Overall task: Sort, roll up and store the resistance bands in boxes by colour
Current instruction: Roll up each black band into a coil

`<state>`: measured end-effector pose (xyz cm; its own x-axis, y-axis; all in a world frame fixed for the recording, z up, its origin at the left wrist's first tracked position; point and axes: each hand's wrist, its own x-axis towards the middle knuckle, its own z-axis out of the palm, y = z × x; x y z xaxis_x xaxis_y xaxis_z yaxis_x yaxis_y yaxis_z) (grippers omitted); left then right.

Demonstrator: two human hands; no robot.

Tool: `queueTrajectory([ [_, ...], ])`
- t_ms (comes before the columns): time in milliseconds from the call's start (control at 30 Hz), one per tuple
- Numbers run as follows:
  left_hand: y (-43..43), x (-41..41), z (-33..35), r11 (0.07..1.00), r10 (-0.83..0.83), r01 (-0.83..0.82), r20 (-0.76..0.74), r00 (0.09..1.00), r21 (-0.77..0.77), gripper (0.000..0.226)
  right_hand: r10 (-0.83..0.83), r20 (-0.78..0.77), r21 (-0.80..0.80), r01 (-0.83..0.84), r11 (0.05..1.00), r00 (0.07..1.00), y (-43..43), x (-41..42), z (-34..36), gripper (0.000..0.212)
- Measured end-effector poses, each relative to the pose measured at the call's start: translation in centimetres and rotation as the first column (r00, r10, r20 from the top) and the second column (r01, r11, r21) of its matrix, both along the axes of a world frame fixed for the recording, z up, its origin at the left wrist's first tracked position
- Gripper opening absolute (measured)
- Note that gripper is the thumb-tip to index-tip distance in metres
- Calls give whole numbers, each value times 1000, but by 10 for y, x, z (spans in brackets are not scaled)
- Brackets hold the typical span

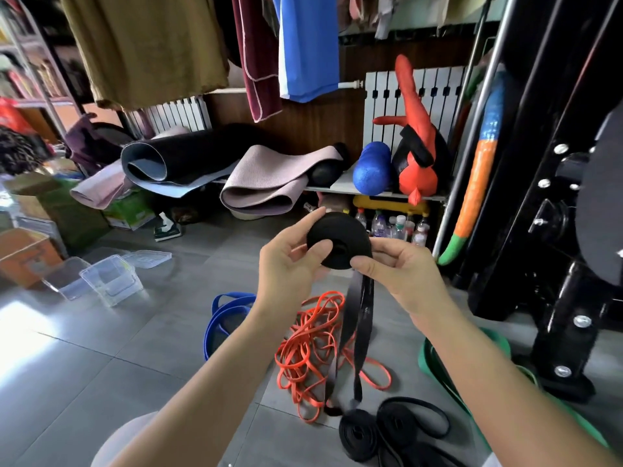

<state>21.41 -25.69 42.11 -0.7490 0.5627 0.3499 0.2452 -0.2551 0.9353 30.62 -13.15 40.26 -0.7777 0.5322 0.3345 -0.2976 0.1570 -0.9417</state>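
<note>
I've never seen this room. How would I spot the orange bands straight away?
Start at the big black gym frame on the right and look down at the grey floor beside it. Between the blue band and the green band lie the orange bands. Their loops are thin and jumbled, while those neighbours are wide and flat.

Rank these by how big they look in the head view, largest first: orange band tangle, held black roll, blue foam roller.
1. orange band tangle
2. black roll
3. blue foam roller
The roll is nearer the camera than the roller, so ranks 2 and 3 may reflect nearness only.
</note>
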Motion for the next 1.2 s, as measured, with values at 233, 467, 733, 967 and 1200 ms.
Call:
queueTrajectory([
  [233, -10, -16, -5, 920, -83, -137, -525, 847, -367, 47, -24, 180, 314, -35, 949, 983, 10, 6, 6, 32],
  [467, -10, -27, 17, 745, -439, -256, -742, 507, -615, 57, -65, 277, 356, -39, 934, 959, 11, -1, 7, 28],
  [733, -5, -34, 22, 878, -183, -212, -711, 679, -429, 54, -83, 232, 177, 42, 983, 969, 12, 2, -6, 25],
  [967, -1, -33, 42, 910, -114, -185, -654, 748, -370, 55, -45, 111, 105, 34, 994, 993, 9, -2, 11, 18],
  [1200, 8, -19, 37, 980, -40, -53, -448, 893, -193, 54, -37, -45, -101, 33, 994, 998, -1, -6, 19, 24],
])
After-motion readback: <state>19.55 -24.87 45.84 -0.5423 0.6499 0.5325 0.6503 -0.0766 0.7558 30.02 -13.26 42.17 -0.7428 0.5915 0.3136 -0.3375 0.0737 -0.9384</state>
